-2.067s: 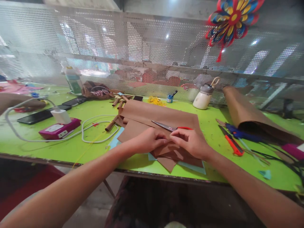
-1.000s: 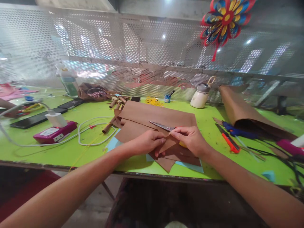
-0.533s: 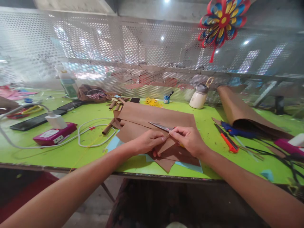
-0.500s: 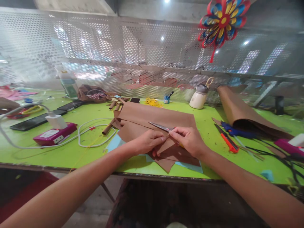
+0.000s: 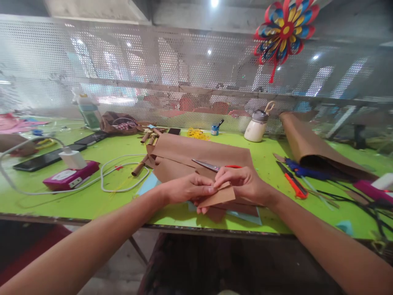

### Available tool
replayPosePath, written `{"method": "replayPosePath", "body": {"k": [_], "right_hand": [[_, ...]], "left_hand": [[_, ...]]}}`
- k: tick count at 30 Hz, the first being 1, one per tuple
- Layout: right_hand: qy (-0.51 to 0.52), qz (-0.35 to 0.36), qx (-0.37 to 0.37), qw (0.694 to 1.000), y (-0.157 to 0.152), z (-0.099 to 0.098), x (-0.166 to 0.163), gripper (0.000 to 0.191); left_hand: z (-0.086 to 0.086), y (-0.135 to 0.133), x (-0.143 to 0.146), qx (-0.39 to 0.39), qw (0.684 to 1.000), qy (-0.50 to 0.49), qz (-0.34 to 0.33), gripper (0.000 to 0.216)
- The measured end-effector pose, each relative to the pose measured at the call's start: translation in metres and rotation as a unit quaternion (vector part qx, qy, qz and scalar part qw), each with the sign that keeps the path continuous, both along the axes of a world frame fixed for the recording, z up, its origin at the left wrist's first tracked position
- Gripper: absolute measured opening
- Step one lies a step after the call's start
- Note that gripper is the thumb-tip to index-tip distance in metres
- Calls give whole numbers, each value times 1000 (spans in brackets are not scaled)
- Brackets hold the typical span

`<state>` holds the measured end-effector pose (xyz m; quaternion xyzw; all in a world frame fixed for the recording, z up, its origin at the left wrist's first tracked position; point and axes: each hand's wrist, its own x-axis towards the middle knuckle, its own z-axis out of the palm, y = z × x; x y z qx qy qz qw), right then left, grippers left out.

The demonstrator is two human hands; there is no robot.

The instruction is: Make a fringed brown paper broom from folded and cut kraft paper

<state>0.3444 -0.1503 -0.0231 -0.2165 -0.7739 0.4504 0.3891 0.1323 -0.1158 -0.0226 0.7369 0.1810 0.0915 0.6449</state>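
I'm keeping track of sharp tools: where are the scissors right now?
In the head view, the scissors lie near the centre on the brown paper, just beyond the right hand, which partly hides their red handle.

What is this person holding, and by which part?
A small piece of brown paper: the left hand grips its left side, the right hand its top edge.

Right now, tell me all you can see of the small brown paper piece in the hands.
The small brown paper piece looks plain and matte, with straight edges at its right end. The left hand holds it, hiding part; the right hand pinches near its upper edge, which may be folded. It is held above larger brown sheets.
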Motion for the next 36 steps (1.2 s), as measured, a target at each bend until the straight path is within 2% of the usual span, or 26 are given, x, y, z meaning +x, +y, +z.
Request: {"method": "replayPosePath", "body": {"k": [4,6,9,11,14,16,19,22,26,29,33,34,36], "right_hand": [[32,-4,-41,999,-4,-2,-1,12],[39,-35,-63,997,-4,-3,-1,10],[40,-107,-95,989,0,-1,3,14],[23,-144,-102,984,4,0,7,17],[-89,-175,-62,979,10,0,9,21],[-182,-183,-20,966,13,-2,7,23],[-267,-191,35,944,13,-7,2,22],[-281,-183,43,941,12,-11,-3,21],[-261,-188,39,946,10,-12,-5,22],[-259,-198,70,943,9,-10,-5,18],[-273,-198,94,937,10,-10,-2,15],[-281,-187,97,936,11,-11,-2,14],[-295,-167,110,934,12,-14,-1,13]], "left_hand": [[1,-2,1,-29,999,-7,-22,35],[1,-2,2,-49,999,-10,-2,34],[-1,3,2,-59,995,-9,85,34],[-3,9,3,-25,986,-18,164,33],[-8,18,5,70,960,-53,267,29],[-10,20,6,119,947,-66,290,27],[-8,17,7,213,935,-29,281,26],[-5,9,7,314,921,36,228,26],[-5,7,6,360,909,78,195,24],[-5,11,3,340,918,85,187,24],[-7,18,-4,224,955,111,157,21],[-8,20,-6,212,959,117,148,20],[-8,20,-7,239,953,130,137,17]]}}
